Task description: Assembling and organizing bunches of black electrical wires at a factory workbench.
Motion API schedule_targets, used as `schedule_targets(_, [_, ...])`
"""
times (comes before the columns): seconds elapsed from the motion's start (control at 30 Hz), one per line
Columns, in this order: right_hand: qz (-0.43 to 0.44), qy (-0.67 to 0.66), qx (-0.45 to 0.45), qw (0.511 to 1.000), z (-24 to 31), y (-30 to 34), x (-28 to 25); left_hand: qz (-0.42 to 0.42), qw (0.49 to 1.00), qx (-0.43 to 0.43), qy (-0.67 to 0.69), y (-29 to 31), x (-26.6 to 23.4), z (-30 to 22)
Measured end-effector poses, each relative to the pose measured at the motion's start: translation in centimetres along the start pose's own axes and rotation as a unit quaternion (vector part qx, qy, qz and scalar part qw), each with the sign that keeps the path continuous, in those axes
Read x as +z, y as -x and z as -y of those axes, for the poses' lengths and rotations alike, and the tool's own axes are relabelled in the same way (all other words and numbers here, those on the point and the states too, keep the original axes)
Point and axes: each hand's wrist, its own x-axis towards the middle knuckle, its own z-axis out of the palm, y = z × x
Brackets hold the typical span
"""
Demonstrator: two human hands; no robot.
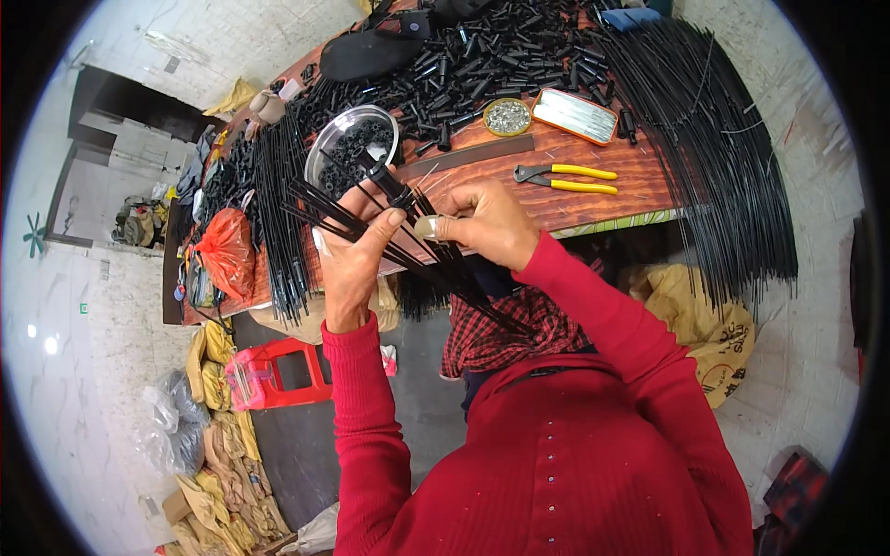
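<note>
In front of my chest, above the table's near edge, is a black umbrella frame point(464, 289), its thin ribs slanting down to the right and its thick shaft end tilted up to the left. My left hand point(350, 259) is closed round the ribs near the upper end, with white wrapping on part of it. My right hand point(493, 221) pinches at the ribs beside the shaft, a greyish cover on its thumb. Whatever small part sits between the right fingertips is hidden. Just beyond stands a clear bowl point(396, 137) of small black parts.
The wooden table point(640, 176) bears yellow-handled pliers point(567, 179), a dark flat strip point(473, 156), a round tin point(507, 117) and a rectangular tin point(577, 115) of metal pieces. Black tubes point(519, 60) lie heaped behind. Long rib bundles point(705, 148) overhang the right edge. A red stool point(320, 371) stands lower left.
</note>
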Motion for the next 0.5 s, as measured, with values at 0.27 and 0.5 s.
schedule_targets(0.27, [-0.087, 0.098, -0.031, 0.991, 1.0, 1.1, 1.1, -0.015, 0.999, -0.035, 0.000, 0.7, 0.8, -1.0])
schedule_targets(0.5, [0.036, -0.159, 0.116, 0.980, 0.2, 0.5, -0.1, -0.012, 0.999, -0.031, 0.037, 0.5, 0.1, 0.5])
